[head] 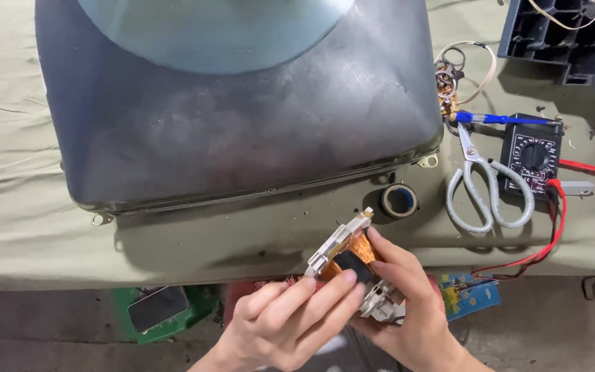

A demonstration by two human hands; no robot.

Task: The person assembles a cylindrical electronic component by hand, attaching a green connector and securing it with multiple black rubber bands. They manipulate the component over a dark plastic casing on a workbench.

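Observation:
Both my hands hold a coil part (349,256) with a white plastic frame, copper windings and a dark core, just in front of the table's near edge. My left hand (290,320) pinches its lower left side, fingertips on the dark core. My right hand (401,303) grips it from the right, thumb along the copper winding. Behind it lies a big grey picture tube (242,117), face down on the green cloth.
A roll of black tape (399,200) sits by the tube's corner. Grey scissors (483,186), a blue pen (500,119), a black multimeter (533,155) with red leads and a tangle of wires (449,76) lie at the right. A dark plastic housing (566,38) stands at top right.

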